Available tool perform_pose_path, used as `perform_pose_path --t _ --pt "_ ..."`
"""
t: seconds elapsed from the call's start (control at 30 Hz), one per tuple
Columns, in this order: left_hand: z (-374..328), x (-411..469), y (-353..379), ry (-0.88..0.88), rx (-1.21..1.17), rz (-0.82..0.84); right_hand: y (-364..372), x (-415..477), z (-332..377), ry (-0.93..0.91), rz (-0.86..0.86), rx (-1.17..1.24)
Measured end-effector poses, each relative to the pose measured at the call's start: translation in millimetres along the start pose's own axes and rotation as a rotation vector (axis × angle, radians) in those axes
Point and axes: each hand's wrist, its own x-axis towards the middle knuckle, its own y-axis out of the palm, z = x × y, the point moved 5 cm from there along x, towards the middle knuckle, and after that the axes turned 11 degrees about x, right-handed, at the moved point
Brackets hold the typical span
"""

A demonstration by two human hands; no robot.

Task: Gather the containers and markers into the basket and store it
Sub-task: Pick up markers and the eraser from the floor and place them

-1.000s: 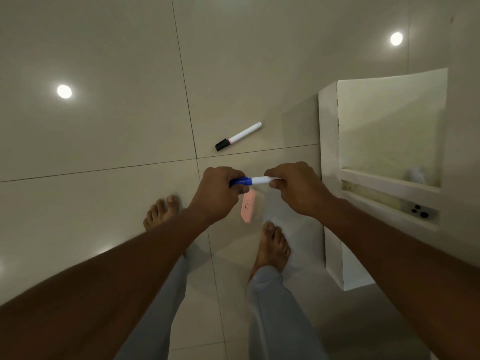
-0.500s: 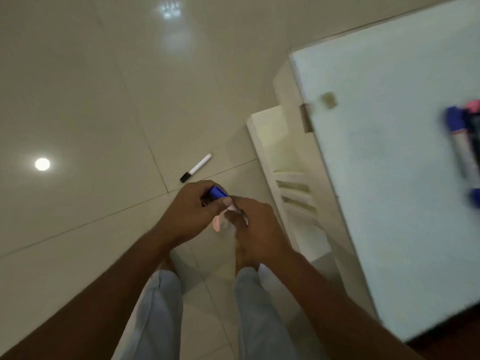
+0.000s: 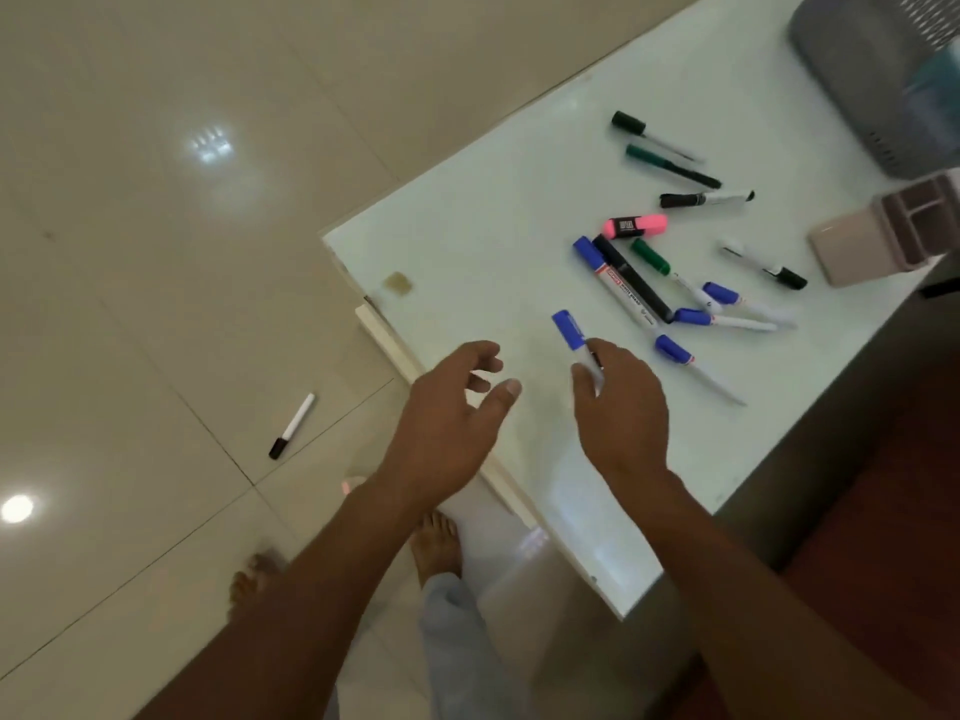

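Observation:
My right hand grips a blue-capped white marker above the white table; its cap points up and away. My left hand hovers open beside it over the table's edge, holding nothing. Several markers lie scattered on the table, among them a pink highlighter, a thick blue marker and a green one. A pink compartment container lies on its side at the right. The grey basket stands at the far right corner. A black-capped marker lies on the floor.
The glossy tiled floor spreads to the left, with my bare feet near the table corner. A dark red-brown surface borders the table at the lower right. A small tan sticker sits near the table corner.
My view has swung up from the floor to the table top. My left hand has let go of the blue marker and opened; my right hand has carried it over the table.

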Motion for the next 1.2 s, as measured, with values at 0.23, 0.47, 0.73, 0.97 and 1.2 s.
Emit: perform_pose_path --t 0.23,0.47,0.73,0.97,1.2 --pt "15 -8 10 0.247 0.471 -0.118 25 -29 -13 -0.012 -0.170 -0.045" --pt "140 -58 -48 0.131 0.649 -0.171 141 -143 83 -0.387 0.208 0.292" --pt "362 -37 -91 -0.268 0.871 0.163 341 -155 20 0.375 0.631 -0.130" --pt "488 39 -43 -0.329 0.745 0.106 469 -146 -47 0.488 0.676 -0.106" --pt "539 57 -32 -0.521 0.644 -0.120 491 -148 -77 0.436 0.670 -0.066"
